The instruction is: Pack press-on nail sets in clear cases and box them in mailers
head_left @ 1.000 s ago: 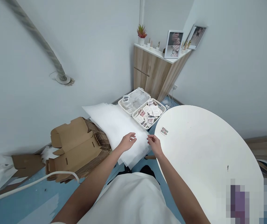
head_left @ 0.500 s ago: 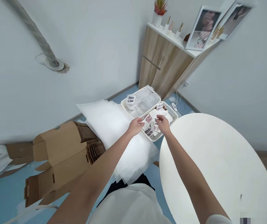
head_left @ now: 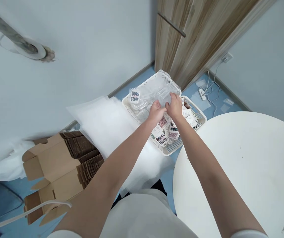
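My left hand [head_left: 156, 113] and my right hand [head_left: 175, 106] are close together above the inner edges of two white baskets. My right hand is closed, its fingertips at a piece of clear plastic packaging [head_left: 166, 95]. My left hand has curled fingers and its thumb points at my right hand; what it grips, if anything, cannot be made out. The rear basket [head_left: 129, 110] holds clear plastic packs, with a pack of dark press-on nails [head_left: 135, 96] on top. In the front basket [head_left: 169, 151] lie several nail sets on cards [head_left: 161, 139], partly hidden by my hands.
White foam sheets [head_left: 107, 122] lie left of the baskets. Flattened cardboard boxes [head_left: 55, 158] are farther left. A round white table [head_left: 243, 175] stands at the right. Behind are a wooden cabinet [head_left: 176, 49] and a power strip [head_left: 202, 94] with cables on the floor.
My hands have moved from over the card-filled front basket toward the clear packs in the rear basket, and are closer together. The view has tipped down and nearer.
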The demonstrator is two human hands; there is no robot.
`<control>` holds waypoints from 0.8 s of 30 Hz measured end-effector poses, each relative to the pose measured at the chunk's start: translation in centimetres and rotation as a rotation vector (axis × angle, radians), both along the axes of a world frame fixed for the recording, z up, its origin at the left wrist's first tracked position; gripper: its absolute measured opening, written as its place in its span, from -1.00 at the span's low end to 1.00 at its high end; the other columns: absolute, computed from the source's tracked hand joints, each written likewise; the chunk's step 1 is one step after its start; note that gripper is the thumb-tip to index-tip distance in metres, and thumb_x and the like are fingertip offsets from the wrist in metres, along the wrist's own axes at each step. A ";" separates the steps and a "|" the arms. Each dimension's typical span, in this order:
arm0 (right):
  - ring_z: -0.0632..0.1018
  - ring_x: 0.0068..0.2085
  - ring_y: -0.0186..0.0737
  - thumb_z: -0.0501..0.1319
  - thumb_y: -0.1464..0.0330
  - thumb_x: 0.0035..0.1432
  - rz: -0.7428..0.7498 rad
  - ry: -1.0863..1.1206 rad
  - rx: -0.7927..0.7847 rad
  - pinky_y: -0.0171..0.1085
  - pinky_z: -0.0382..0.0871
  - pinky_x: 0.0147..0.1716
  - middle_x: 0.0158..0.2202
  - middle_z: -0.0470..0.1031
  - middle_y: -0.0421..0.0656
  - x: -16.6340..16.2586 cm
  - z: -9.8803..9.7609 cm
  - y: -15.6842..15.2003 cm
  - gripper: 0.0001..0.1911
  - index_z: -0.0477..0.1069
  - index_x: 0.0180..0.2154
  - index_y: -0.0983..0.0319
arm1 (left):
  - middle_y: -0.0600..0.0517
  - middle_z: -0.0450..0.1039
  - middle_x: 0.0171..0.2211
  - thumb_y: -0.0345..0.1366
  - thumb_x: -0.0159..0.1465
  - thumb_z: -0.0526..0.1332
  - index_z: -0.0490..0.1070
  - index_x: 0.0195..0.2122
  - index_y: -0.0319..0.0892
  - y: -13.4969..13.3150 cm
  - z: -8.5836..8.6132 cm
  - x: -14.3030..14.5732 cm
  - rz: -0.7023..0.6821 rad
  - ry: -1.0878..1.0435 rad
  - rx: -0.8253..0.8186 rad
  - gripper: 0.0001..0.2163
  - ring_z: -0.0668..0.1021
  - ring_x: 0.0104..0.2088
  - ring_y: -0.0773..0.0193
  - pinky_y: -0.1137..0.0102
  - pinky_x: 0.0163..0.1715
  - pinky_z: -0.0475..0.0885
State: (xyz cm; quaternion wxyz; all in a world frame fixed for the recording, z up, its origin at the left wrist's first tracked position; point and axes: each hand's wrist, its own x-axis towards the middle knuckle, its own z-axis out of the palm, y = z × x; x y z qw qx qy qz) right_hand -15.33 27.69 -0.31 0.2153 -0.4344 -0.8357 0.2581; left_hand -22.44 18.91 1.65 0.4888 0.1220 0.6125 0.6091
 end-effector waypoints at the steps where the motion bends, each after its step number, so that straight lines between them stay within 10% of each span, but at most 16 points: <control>1: 0.20 0.07 0.02 0.04 0.33 0.02 0.003 -0.001 -0.004 0.05 0.10 0.01 0.04 0.19 0.02 0.0 -0.2 0.0 -0.50 0.12 0.05 0.23 | -0.17 -0.08 0.22 -0.48 -0.01 0.23 -0.02 0.16 -0.19 0.3 -0.2 0.1 0.002 0.008 -0.014 -0.30 0.12 0.18 0.07 0.20 0.13 0.07; 16: 0.31 -0.02 -0.05 0.07 0.22 0.05 0.135 0.086 -0.098 -0.03 0.22 -0.06 0.05 0.18 -0.01 0.5 1.3 -1.3 -0.44 0.01 0.08 0.19 | -0.05 -0.13 0.24 -0.42 0.10 0.14 -0.12 0.18 -0.14 -0.6 0.8 0.8 0.077 0.055 0.088 -0.36 -0.02 0.22 0.11 0.19 0.17 -0.03; 24: 0.42 -0.15 -0.20 0.07 0.26 0.06 0.165 0.272 -0.183 -0.12 0.32 -0.12 -0.02 0.26 -0.03 1.0 6.0 -8.5 -0.50 0.11 0.06 0.20 | -0.01 0.04 0.17 -0.47 0.06 0.15 0.07 0.11 -0.07 -8.4 5.6 -0.4 0.238 0.318 0.097 -0.44 0.13 0.18 0.14 0.21 0.14 0.06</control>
